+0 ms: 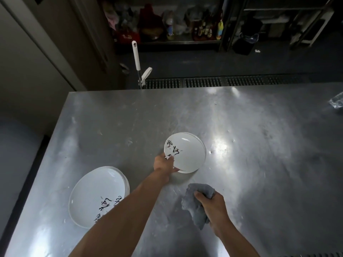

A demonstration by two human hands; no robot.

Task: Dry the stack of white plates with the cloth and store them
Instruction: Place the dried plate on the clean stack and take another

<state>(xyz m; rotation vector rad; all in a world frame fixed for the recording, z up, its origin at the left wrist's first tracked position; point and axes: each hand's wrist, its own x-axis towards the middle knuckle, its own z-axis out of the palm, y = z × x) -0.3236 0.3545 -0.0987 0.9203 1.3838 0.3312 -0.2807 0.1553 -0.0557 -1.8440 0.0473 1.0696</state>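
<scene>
A white plate (187, 154) with black brush lettering lies near the middle of the steel table (259, 145). My left hand (164, 164) grips its near-left rim, thumb on top. A short stack of white plates (96, 193) with the same lettering rests at the near left, partly covered by my left forearm. My right hand (213, 206) clutches a bunched grey cloth (196, 203) just above the table, near and slightly right of the single plate, not touching it.
A crumpled clear plastic bag (336, 102) lies at the table's right edge. Beyond the far edge stand a white mop handle (136, 56), a floor drain grate (222, 82) and shelves with bottles (185, 25). A steel cabinet (37, 52) rises at the left.
</scene>
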